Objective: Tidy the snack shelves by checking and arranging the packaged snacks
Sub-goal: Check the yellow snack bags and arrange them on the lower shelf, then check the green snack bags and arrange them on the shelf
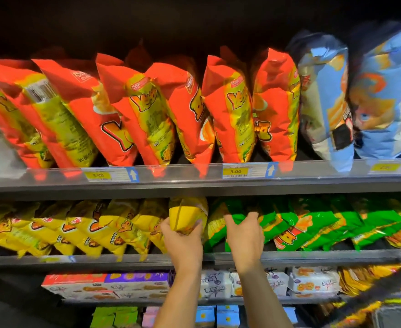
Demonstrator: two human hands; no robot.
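Head view, snack shelving, hands raised to the middle tier.

Left hand [183, 239]: clenched around the lower end of a yellow foil snack bag [187, 213], thumb on one side and fingers wrapped round the other. The bag stands upright with its top just under the shelf above. It sits at the gap where the row of yellow bags [76, 228] ends and the row of green bags [325, 223] starts.

Right hand [244, 235]: just beside the left, grasping the lower edge of a green foil snack bag [238, 205], the first of the green row. The thumb and the curled fingers are spread on either side of the bag (fingertips partly hidden by the foil).

Both rows lean leftwards on the grey metal middle shelf [313, 255]. Both forearms cross in front of its front rail.

Grey top shelf [194, 183]: tall red-orange crisp bags [218, 102] tilted the same way, with pale blue bags [325, 102] at the right end. Yellow price labels [235, 171] on its front strip read 3.00.

Below the hands: flat white, red and purple biscuit boxes [104, 285] lying side by side. Under those, small green, pink and blue cartons [226, 316]. The print on them is too blurred to read.
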